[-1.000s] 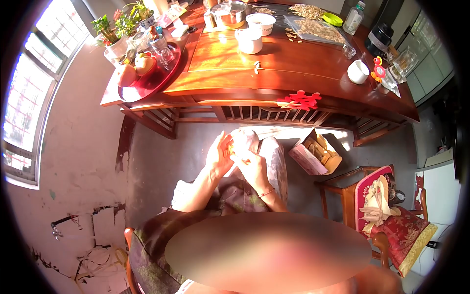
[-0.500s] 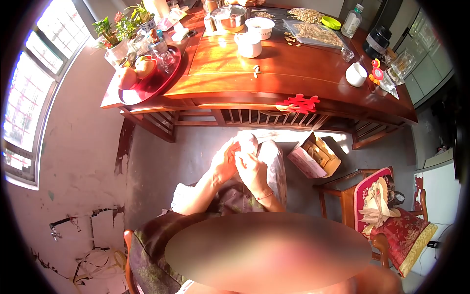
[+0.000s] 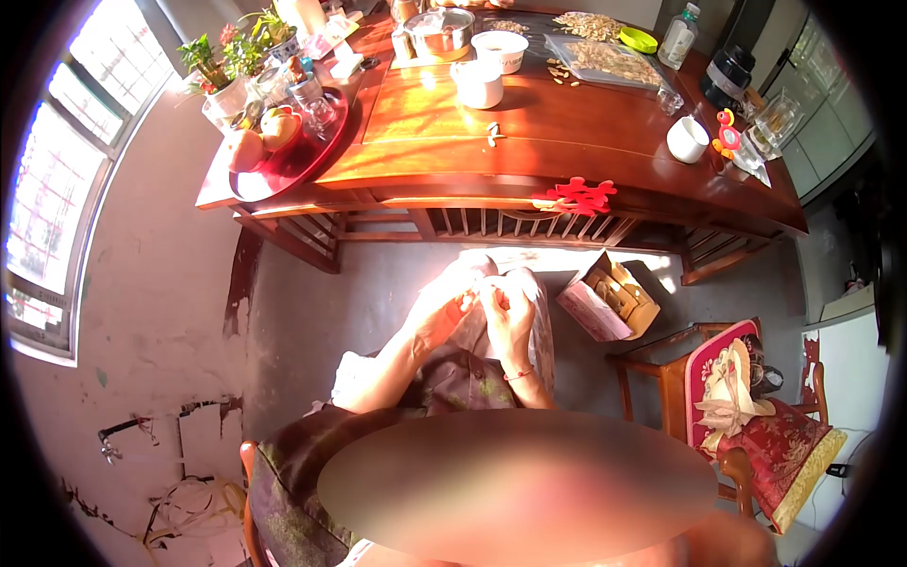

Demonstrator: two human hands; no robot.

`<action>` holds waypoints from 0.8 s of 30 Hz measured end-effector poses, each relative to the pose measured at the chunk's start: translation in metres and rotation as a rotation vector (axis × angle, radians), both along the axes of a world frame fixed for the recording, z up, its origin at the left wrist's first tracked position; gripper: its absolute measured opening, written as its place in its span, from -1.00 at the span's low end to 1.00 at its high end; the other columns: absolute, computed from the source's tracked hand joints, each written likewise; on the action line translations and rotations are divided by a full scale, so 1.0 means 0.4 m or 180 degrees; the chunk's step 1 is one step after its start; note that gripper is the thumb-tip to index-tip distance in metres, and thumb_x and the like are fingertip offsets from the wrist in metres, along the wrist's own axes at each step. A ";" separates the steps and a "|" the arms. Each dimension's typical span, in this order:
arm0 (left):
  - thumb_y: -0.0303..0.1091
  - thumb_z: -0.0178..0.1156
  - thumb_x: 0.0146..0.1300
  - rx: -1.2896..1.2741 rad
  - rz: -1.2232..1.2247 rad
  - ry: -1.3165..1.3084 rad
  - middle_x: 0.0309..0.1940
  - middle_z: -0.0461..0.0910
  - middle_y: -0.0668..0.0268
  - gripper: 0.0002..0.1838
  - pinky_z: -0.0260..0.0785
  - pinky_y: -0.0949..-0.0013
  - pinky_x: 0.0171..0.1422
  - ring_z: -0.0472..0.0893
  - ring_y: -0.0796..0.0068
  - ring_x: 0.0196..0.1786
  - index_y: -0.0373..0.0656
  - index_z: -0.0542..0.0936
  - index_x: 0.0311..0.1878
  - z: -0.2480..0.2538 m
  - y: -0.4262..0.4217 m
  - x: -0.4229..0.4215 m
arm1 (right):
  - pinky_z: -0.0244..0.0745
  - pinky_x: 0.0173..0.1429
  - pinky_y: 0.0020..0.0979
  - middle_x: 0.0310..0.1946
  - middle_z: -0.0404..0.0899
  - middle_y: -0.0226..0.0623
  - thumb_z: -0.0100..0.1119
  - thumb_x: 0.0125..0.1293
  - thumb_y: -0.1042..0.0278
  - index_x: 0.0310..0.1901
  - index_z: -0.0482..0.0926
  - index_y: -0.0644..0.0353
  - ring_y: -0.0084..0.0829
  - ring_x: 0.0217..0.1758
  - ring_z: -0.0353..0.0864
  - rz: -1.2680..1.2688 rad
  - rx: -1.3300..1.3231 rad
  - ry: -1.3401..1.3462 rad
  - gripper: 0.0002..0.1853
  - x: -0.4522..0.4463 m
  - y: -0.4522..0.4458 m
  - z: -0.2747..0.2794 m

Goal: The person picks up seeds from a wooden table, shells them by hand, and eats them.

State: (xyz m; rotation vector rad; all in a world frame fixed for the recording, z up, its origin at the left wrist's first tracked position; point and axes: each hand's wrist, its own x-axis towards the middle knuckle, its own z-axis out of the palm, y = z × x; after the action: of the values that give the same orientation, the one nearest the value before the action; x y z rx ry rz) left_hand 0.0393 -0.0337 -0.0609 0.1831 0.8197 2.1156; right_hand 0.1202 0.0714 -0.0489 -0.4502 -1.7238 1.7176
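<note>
Both hands are held together above my lap, in front of the table. My left hand (image 3: 439, 314) has its fingers curled in, with the fingertips close to those of the other hand. My right hand (image 3: 510, 323), a red cord at its wrist, is closed in a pinch. Whatever is between the fingers is too small and washed out by sunlight to name. Beyond them, a few small pale pieces (image 3: 493, 134) lie on the wooden table (image 3: 416, 156), in front of a white mug (image 3: 480, 87).
Farther back are a white tub (image 3: 501, 53), a metal pot (image 3: 444, 38) and a bag of pale dried pieces (image 3: 605, 64). A red tray (image 3: 333, 142) with fruit stands left, a white cup (image 3: 688, 140) right. An open cardboard box (image 3: 609, 300) and a cushioned chair (image 3: 704, 387) are on the floor.
My right hand has shifted slightly right and turned, opening a small gap between the hands. My left hand has moved a little, and its fingers look more curled.
</note>
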 end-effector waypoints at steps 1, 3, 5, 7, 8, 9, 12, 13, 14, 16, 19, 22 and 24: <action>-0.30 0.25 0.19 -0.0002 0.0003 0.0000 -0.09 0.53 0.39 -0.59 0.37 0.49 0.04 0.51 0.61 -0.07 -0.20 0.46 0.09 -0.011 -0.005 -0.003 | 0.37 -0.42 -0.60 -0.59 0.52 -0.40 0.20 0.21 0.49 -0.23 0.54 0.30 -0.68 -0.53 0.44 0.0003 -0.0002 0.0000 -0.88 0.001 0.000 -0.009; -0.34 0.24 0.19 0.0030 -0.0041 0.0161 -0.11 0.55 0.33 -0.58 0.37 0.47 0.07 0.53 0.55 -0.07 -0.26 0.46 0.10 -0.041 -0.017 -0.013 | 0.35 -0.42 -0.62 -0.56 0.52 -0.41 0.19 0.23 0.48 -0.24 0.56 0.32 -0.69 -0.53 0.42 0.0243 -0.0036 -0.0211 -0.89 0.001 0.002 -0.034; -0.35 0.24 0.19 -0.0076 0.0110 0.0314 -0.11 0.56 0.29 -0.60 0.37 0.45 0.08 0.53 0.52 -0.06 -0.28 0.48 0.07 -0.001 -0.014 0.000 | 0.34 -0.42 -0.63 -0.57 0.51 -0.45 0.18 0.24 0.47 -0.24 0.56 0.33 -0.69 -0.53 0.41 0.0300 -0.0088 -0.0183 -0.88 -0.001 0.002 -0.033; -0.37 0.24 0.18 -0.0184 0.0267 0.0463 -0.12 0.57 0.26 -0.62 0.36 0.44 0.10 0.54 0.48 -0.05 -0.31 0.50 0.04 0.013 -0.016 0.003 | 0.33 -0.43 -0.63 -0.57 0.49 -0.49 0.18 0.26 0.46 -0.23 0.56 0.35 -0.70 -0.53 0.40 0.0364 -0.0141 -0.0160 -0.87 -0.002 0.002 -0.031; -0.38 0.24 0.18 -0.0437 0.0261 0.0564 -0.11 0.58 0.24 -0.66 0.36 0.43 0.12 0.53 0.46 -0.03 -0.32 0.52 0.00 0.011 -0.020 -0.001 | 0.30 -0.45 -0.64 -0.57 0.48 -0.53 0.17 0.27 0.45 -0.23 0.57 0.35 -0.72 -0.54 0.38 0.0448 -0.0394 -0.0245 -0.87 -0.001 0.003 -0.029; -0.39 0.24 0.17 -0.0689 0.0253 0.0666 -0.10 0.58 0.23 -0.69 0.35 0.41 0.14 0.53 0.44 -0.02 -0.34 0.55 -0.05 0.009 -0.022 -0.003 | 0.26 -0.47 -0.65 -0.58 0.46 -0.58 0.16 0.28 0.44 -0.23 0.57 0.35 -0.74 -0.55 0.35 0.0531 -0.0646 -0.0329 -0.86 0.000 0.004 -0.026; -0.41 0.24 0.16 -0.0705 0.0269 0.0643 -0.12 0.59 0.22 -0.73 0.35 0.41 0.14 0.54 0.45 -0.02 -0.34 0.58 -0.10 -0.004 -0.026 -0.006 | 0.13 -0.55 -0.69 -0.58 0.43 -0.61 0.15 0.29 0.42 -0.23 0.58 0.33 -0.81 -0.60 0.26 0.0603 -0.1071 -0.0447 -0.85 0.003 0.006 -0.013; -0.41 0.24 0.16 -0.0702 0.0272 0.0645 -0.12 0.59 0.22 -0.73 0.35 0.41 0.14 0.54 0.45 -0.02 -0.34 0.58 -0.10 0.004 -0.024 -0.004 | 0.13 -0.55 -0.69 -0.58 0.43 -0.61 0.15 0.29 0.42 -0.23 0.58 0.33 -0.81 -0.60 0.26 0.0606 -0.1067 -0.0445 -0.85 0.002 0.006 -0.014; -0.42 0.24 0.15 -0.0750 0.0261 0.0660 -0.14 0.59 0.23 -0.74 0.36 0.41 0.14 0.54 0.46 -0.04 -0.34 0.58 -0.11 0.017 -0.022 0.000 | 0.06 -0.58 -0.70 -0.60 0.41 -0.63 0.15 0.29 0.41 -0.22 0.58 0.32 -0.83 -0.63 0.20 0.0654 -0.1503 -0.0241 -0.86 0.001 0.006 -0.019; -0.44 0.24 0.15 -0.0800 0.0248 0.0672 -0.15 0.60 0.23 -0.75 0.36 0.42 0.14 0.55 0.46 -0.06 -0.33 0.58 -0.11 0.041 -0.021 0.006 | -0.02 -0.61 -0.71 -0.62 0.38 -0.64 0.15 0.29 0.41 -0.22 0.58 0.31 -0.85 -0.66 0.15 0.0699 -0.1939 -0.0036 -0.86 0.002 0.006 -0.028; -0.46 0.26 0.13 -0.1076 0.0278 0.1149 -0.19 0.61 0.23 -0.76 0.37 0.44 0.10 0.56 0.48 -0.09 -0.33 0.58 -0.13 0.054 -0.021 0.007 | -0.07 -0.65 -0.70 -0.67 0.31 -0.67 0.15 0.28 0.42 -0.22 0.57 0.30 -0.85 -0.71 0.11 0.0810 -0.2204 0.0141 -0.87 0.006 0.006 -0.032; -0.48 0.28 0.11 -0.1275 0.0390 0.0964 -0.23 0.61 0.25 -0.77 0.39 0.47 0.04 0.56 0.50 -0.14 -0.32 0.59 -0.16 0.053 -0.020 0.003 | -0.08 -0.66 -0.70 -0.70 0.28 -0.69 0.12 0.29 0.43 -0.21 0.57 0.28 -0.84 -0.73 0.10 0.0834 -0.2297 -0.0192 -0.88 0.006 0.007 -0.021; -0.39 0.26 0.12 -0.1250 0.0303 0.1183 -0.35 0.56 0.43 -0.81 0.14 0.65 -0.39 0.35 0.75 -0.45 -0.22 0.59 -0.19 0.063 -0.021 0.002 | -0.08 -0.67 -0.70 -0.70 0.29 -0.66 0.10 0.28 0.45 -0.22 0.57 0.27 -0.84 -0.72 0.12 0.1147 -0.2163 -0.0213 -0.89 0.010 0.010 -0.018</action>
State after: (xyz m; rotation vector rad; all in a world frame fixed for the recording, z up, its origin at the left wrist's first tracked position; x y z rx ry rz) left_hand 0.0401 -0.0422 -0.0356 0.3382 1.4696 1.9865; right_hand 0.1243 0.0754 -0.0562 -0.5099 -1.2738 2.5802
